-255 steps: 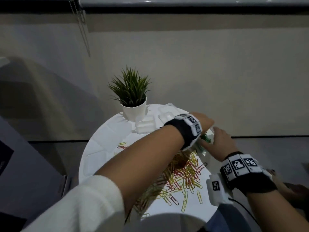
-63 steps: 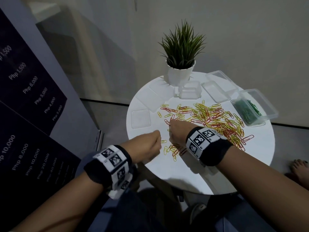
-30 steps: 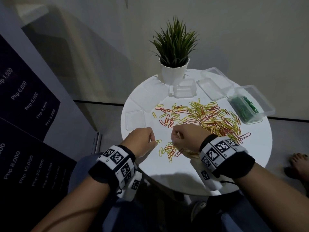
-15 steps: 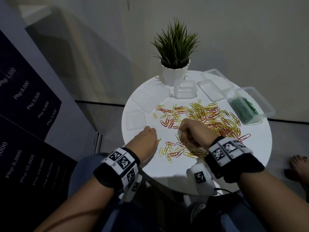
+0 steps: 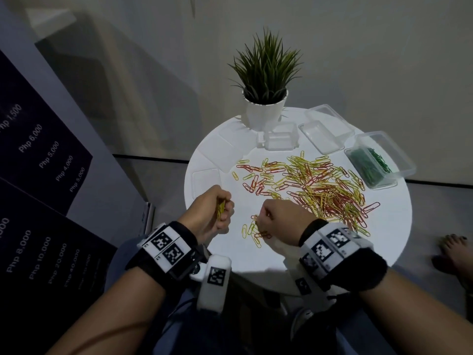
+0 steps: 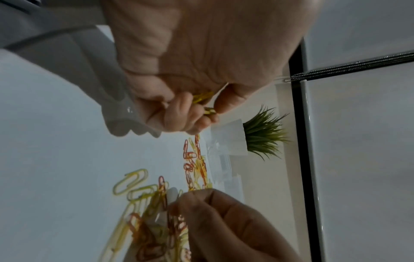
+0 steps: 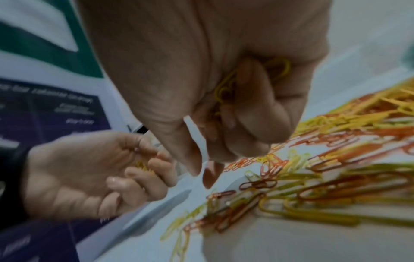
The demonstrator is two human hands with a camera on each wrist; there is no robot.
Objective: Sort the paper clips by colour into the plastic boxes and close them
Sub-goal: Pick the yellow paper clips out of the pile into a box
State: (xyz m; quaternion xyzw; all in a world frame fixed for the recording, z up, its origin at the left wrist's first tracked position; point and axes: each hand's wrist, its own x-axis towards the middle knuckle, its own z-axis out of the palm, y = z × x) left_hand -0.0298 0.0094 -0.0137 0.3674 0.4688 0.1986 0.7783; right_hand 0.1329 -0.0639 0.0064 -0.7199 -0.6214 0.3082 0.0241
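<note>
A heap of yellow and red paper clips [image 5: 317, 185] lies spread across the round white table [image 5: 389, 242]. My left hand [image 5: 213, 213] hovers at the table's near left edge with its fingers curled round several yellow clips [image 6: 202, 97]. My right hand [image 5: 275, 215] is over a small cluster of clips [image 5: 252, 230] at the near edge, fingers curled round yellow clips [image 7: 226, 85] in the palm, thumb and forefinger pointing down at the cluster. At the far right an open plastic box [image 5: 371, 165] holds green clips. Two clear boxes [image 5: 280, 140] [image 5: 321, 137] hold nothing.
A potted plant [image 5: 265, 98] in a white pot stands at the table's far edge. Flat clear lids [image 5: 206, 179] lie on the left part of the table. A dark price board [image 5: 38, 155] stands to the left. A bare foot [image 5: 454, 249] rests on the floor at right.
My left hand has drawn back slightly toward the near edge, holding yellow clips. My right hand moved a little nearer and left, onto the small near cluster.
</note>
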